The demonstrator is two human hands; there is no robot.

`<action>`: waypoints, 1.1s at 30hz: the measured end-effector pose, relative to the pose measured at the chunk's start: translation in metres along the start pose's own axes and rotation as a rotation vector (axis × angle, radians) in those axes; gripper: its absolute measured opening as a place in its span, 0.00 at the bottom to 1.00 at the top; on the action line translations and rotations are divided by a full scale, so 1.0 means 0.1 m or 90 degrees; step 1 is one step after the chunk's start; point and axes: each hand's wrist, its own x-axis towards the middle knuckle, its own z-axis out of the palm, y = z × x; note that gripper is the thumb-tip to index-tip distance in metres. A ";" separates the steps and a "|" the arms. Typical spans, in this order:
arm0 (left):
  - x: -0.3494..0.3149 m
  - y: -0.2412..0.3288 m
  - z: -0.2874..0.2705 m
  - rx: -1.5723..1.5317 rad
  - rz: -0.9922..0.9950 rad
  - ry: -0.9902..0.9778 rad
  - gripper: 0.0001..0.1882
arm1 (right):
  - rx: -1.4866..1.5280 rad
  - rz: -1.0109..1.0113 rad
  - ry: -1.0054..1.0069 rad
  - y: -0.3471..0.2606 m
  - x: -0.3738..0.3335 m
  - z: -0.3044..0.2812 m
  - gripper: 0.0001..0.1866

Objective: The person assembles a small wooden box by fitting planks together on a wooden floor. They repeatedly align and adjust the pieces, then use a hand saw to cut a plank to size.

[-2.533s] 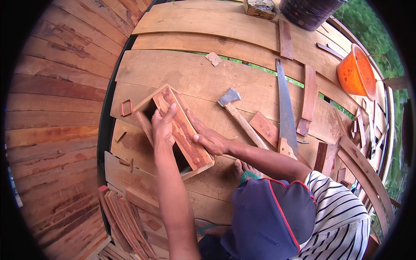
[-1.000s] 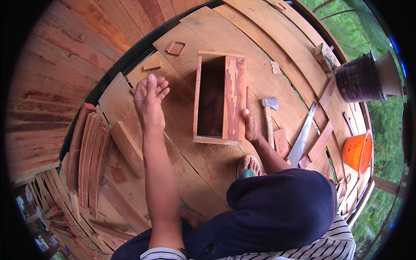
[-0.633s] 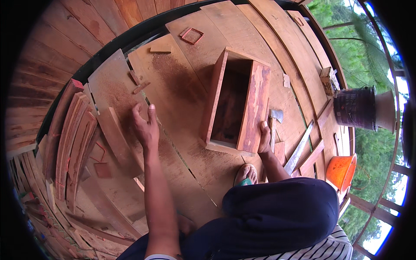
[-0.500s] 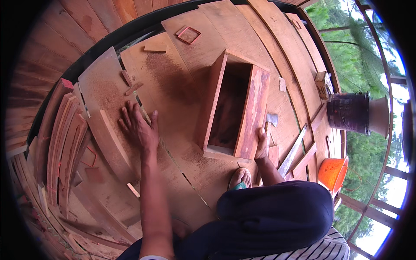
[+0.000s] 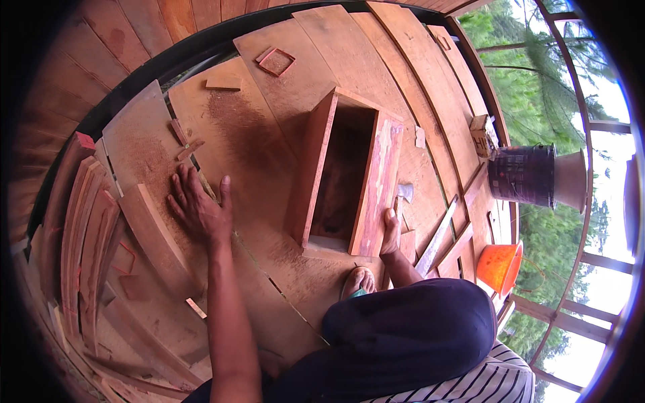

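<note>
An open-fronted wooden box (image 5: 381,188) rests on the sawdust-strewn plywood boards in front of me, its dark hollow facing up. My right hand (image 5: 391,234) grips the box's right side near the lower corner; its thumb shows and the other fingers are mostly hidden. To the left, my left hand (image 5: 201,211) lies on the boards with fingers spread, holding nothing. Small wood scraps (image 5: 190,149) lie just beyond its fingertips, and a flat wooden plank (image 5: 153,232) is beside it. A hatchet (image 5: 405,193) lies right of the box, its handle partly behind my hand.
Curved wooden pieces (image 5: 80,228) are stacked at the far left. A handsaw (image 5: 438,235), an orange bucket (image 5: 498,266) and a dark bucket (image 5: 523,174) are on the right. A small red frame (image 5: 276,62) and a short wood block (image 5: 224,82) lie farther off.
The whole scene has shifted a little left and down in the picture. Both hands and the box keep about the same places relative to the boards.
</note>
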 end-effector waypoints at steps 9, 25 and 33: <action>-0.01 -0.09 -0.04 -0.005 0.025 -0.026 0.41 | 0.002 -0.061 -0.065 0.02 0.20 0.22 0.31; -0.56 -0.37 -0.25 -0.058 0.119 -0.065 0.34 | -0.254 -0.357 -0.092 0.08 0.41 0.25 0.36; -0.55 -0.31 -0.21 -0.067 0.110 -0.071 0.34 | -0.145 -0.231 -0.101 0.28 0.66 -0.08 0.38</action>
